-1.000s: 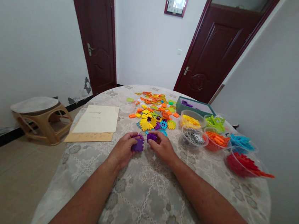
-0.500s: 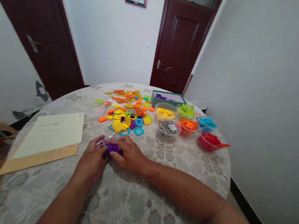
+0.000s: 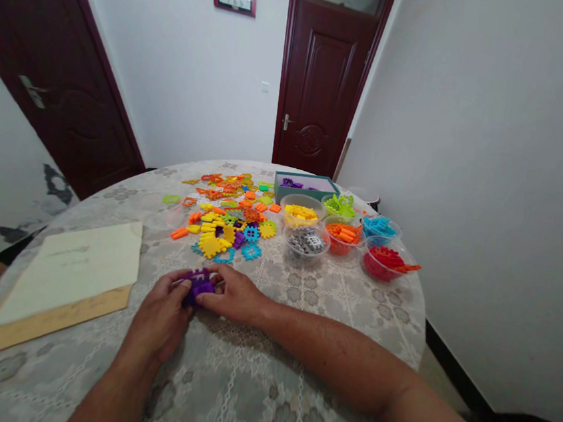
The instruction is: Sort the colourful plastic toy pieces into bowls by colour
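Hands: two, both grasping purple toothed pieces (image 3: pixel 197 289) between them, near, left of centre; left hand (image 3: pixel 161 302) on left side, right hand (image 3: pixel 235 293) on right. Held count unclear, fingers cover parts. Loose mixed pieces (image 3: pixel 251 215): many, overlapping, beyond hands. Clear bowls (image 3: pixel 302 259): six, right; one colour each: yellow, green, grey, orange, blue, red. Green box (image 3: pixel 286 192): one, far; purple lot (image 3: pixel 294 183) inside. White sheet (image 3: pixel 84 267): one, left, over brown card (image 3: pixel 94 311); card corner juts past bench (image 3: pixel 243 381) left edge. Bare cloth between right forearm and bowls.
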Tool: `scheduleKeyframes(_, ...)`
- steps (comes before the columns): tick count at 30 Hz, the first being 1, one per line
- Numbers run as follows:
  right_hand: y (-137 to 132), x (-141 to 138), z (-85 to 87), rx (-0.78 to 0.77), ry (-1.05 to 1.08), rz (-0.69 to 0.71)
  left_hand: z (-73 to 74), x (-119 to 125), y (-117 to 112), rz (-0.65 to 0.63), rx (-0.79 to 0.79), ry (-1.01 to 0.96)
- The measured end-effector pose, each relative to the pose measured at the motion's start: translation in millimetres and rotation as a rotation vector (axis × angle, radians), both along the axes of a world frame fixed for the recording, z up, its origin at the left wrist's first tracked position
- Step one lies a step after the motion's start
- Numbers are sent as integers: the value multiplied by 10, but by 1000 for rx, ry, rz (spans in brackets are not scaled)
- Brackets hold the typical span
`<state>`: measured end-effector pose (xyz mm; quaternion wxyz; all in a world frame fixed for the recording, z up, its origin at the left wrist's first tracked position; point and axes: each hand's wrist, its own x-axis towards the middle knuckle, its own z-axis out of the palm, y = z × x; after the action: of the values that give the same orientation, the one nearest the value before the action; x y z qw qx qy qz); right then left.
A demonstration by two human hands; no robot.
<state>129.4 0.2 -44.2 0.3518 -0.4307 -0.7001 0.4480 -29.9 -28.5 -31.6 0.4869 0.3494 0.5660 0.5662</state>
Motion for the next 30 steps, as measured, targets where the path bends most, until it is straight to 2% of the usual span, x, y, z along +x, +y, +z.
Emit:
scheduleKeyframes(5, -14, -10, 12, -78, 96, 7, 19, 27, -35, -72, 9, 51)
scheduleKeyframes(10, 19, 56, 109, -200, 111, 106, 102, 86, -87, -221, 8, 66)
scheduleKeyframes(12, 34, 136, 218, -216, 62, 114, 92, 90, -99, -280, 8, 17)
scheduleKeyframes(15, 67, 352, 478, -250, -6, 95, 60, 84, -101, -331, -24, -64)
scheduleKeyframes(19, 206, 821, 897, -222, -29, 57, 158, 80, -72, -437, -69, 108)
scheduleKeyframes(22, 450, 1208, 1138, -188, -43, -28, 339, 80, 3, -580, -29, 352)
scheduleKeyframes(25, 839, 1527, 1302, -189, -28, -174, 470, 122, 120, -669, 41, 619)
scheduleKeyframes(27, 1158, 1687, 1399, -204, -16, -310, 471, 186, 196, -675, 74, 774)
scheduleKeyframes(30, 1659, 1869, 1536, -193, 0, -482, 332, 284, 275, -621, 128, 932)
